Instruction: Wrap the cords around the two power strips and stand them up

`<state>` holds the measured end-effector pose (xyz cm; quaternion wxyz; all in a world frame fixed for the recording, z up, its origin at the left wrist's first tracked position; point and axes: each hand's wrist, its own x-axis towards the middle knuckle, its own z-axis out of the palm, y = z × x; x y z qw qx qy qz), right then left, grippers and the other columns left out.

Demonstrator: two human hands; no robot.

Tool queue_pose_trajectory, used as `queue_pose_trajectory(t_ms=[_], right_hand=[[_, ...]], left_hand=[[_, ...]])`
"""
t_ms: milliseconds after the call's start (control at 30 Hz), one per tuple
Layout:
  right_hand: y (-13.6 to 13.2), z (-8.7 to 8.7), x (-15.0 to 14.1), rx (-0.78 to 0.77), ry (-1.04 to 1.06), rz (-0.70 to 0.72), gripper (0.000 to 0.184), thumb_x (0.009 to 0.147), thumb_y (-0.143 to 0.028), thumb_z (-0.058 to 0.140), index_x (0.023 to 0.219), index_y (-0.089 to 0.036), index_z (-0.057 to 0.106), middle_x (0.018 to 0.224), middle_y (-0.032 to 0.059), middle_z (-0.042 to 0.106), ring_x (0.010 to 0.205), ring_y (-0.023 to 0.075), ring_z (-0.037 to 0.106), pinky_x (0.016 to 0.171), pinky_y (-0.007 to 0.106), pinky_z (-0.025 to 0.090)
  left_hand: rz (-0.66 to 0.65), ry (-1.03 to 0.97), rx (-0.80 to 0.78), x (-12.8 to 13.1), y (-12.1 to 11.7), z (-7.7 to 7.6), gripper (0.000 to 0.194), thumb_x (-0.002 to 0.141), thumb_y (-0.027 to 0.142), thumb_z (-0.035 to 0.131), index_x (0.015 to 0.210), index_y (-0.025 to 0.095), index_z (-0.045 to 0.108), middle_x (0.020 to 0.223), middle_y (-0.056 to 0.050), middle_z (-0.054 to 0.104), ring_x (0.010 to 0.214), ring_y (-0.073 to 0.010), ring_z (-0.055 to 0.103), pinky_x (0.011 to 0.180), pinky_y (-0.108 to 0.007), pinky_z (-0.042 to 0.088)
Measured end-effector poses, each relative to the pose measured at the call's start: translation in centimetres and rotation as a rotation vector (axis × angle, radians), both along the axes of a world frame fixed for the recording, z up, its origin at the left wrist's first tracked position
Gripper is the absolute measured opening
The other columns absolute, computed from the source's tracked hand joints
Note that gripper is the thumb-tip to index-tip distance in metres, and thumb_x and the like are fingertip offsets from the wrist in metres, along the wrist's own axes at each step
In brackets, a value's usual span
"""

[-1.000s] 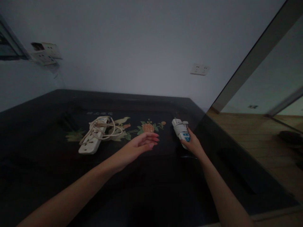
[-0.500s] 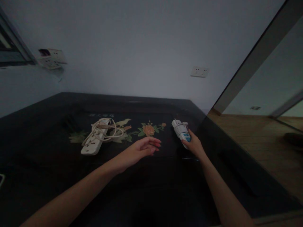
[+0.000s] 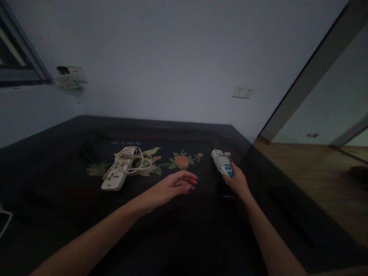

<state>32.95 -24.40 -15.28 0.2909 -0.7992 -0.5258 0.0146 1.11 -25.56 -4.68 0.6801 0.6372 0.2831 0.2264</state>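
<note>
My right hand (image 3: 238,181) grips the near end of a white power strip (image 3: 219,158) with blue socket faces. Its grey-white cord is wound around the strip's middle. My left hand (image 3: 176,184) hovers over the dark tabletop, empty, fingers loosely bent and thumb apart. To the left of it lies a second white power strip (image 3: 112,183), its pale cord looped loosely over the top. Neither hand touches that one.
The dark glossy table (image 3: 172,237) carries a painted orange flower (image 3: 181,161) and leaves. A wall socket (image 3: 243,92) is at back right, with more sockets (image 3: 71,76) at back left. A white looped object (image 3: 5,222) shows at the left edge. Wooden floor (image 3: 296,165) lies to the right.
The whole view has shifted slightly, with things sitting a little lower and further right. My right hand keeps its grip on the corded power strip; my left hand stays empty.
</note>
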Motion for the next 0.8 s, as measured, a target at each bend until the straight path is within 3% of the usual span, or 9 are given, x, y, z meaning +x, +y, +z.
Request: queue_pose_trajectory(t_ms=[433, 667, 800], right_hand=[[0.1, -0.4, 0.3, -0.022, -0.097, 0.048, 0.074, 0.075, -0.036, 0.060, 0.139, -0.006, 0.039, 0.126, 0.0221, 0.057, 0.114, 0.0314, 0.057, 0.094, 0.041, 0.045], [-0.4, 1.3, 0.3, 0.022, -0.109, 0.066, 0.077, 0.081, -0.055, 0.051, 0.136, -0.003, 0.044, 0.130, 0.0258, 0.054, 0.118, 0.0367, 0.053, 0.098, 0.047, 0.040], [-0.6, 2.2, 0.1, 0.097, -0.129, 0.073, 0.070, 0.084, -0.056, 0.045, 0.132, -0.006, 0.050, 0.127, 0.0243, 0.055, 0.119, 0.0364, 0.051, 0.096, 0.048, 0.042]], left_hand=[[-0.070, -0.019, 0.053, 0.3, 0.1, -0.8, 0.029, 0.083, 0.030, 0.063, 0.109, 0.019, 0.060, 0.114, -0.009, 0.062, 0.103, -0.0203, 0.059, 0.092, -0.037, 0.044], [-0.074, -0.009, 0.183, 0.0, -1.1, 1.9, 0.021, 0.086, 0.023, 0.058, 0.106, 0.019, 0.062, 0.107, -0.007, 0.065, 0.104, -0.0194, 0.059, 0.092, -0.035, 0.044], [0.085, -0.013, 0.366, -1.5, -0.3, 3.2, 0.019, 0.088, 0.024, 0.054, 0.104, 0.018, 0.062, 0.107, -0.008, 0.065, 0.103, -0.0199, 0.060, 0.092, -0.035, 0.044]])
